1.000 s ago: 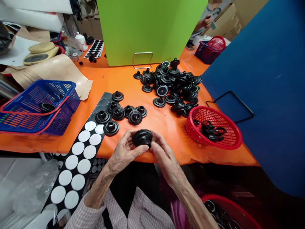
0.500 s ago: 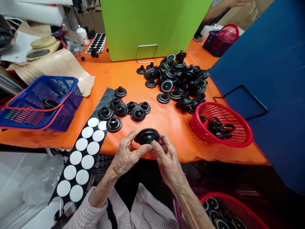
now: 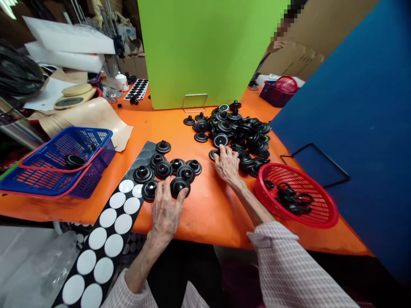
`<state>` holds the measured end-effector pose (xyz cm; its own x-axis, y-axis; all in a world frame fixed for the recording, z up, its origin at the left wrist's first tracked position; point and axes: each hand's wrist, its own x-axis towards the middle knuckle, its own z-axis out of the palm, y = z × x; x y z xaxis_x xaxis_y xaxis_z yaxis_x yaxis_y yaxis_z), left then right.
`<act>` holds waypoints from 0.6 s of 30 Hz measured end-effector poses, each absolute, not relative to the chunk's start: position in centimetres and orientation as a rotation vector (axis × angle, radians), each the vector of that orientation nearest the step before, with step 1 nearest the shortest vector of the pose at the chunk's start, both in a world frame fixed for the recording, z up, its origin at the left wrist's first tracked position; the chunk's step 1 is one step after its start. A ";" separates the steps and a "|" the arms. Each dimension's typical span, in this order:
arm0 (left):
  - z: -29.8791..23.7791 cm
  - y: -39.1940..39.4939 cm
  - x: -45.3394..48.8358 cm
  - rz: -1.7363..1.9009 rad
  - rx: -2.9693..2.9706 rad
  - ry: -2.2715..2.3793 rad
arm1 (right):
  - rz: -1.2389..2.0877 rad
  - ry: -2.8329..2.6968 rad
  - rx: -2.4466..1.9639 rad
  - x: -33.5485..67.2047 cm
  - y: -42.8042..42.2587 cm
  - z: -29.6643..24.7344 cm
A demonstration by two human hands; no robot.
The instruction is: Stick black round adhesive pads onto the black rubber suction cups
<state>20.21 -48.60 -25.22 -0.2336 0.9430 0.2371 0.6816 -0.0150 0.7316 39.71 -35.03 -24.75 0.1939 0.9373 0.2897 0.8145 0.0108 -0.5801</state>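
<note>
My left hand holds a black disc by its edge, beside the loose cluster on the orange worktop. My right hand is at the black pile's near edge; I cannot tell whether it grips anything.

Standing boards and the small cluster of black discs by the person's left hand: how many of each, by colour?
Black discs in that cluster: 9
Green board: 1
Blue board: 1
Total: 11
</note>
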 end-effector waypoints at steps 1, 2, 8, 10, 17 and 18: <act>-25.2 -49.0 20.3 1.118 1.737 1.989 | 0.235 -1.657 -1.821 40.0 -34.4 -25.0; -25.2 -49.6 20.3 1.147 1.769 2.026 | 0.231 -1.675 -1.814 40.3 -34.2 -25.3; -23.5 -52.4 21.3 1.089 1.371 1.552 | 0.242 -1.767 -1.685 40.0 -41.1 -25.0; -22.9 -52.6 22.3 0.989 1.041 1.244 | 0.326 -1.754 -1.595 38.7 -45.5 -24.1; -23.1 -52.0 22.9 1.030 0.463 0.877 | 0.125 -1.791 -1.641 45.3 -49.9 -20.0; -23.3 -52.0 22.6 1.020 0.461 0.886 | 0.096 -1.891 -1.641 47.7 -48.7 -20.2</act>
<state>22.56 -52.01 -23.26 0.2322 0.8791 -0.4162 -0.5354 0.4728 0.6999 47.74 -48.68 -20.21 -0.0301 0.9147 0.4031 0.8692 0.2230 -0.4413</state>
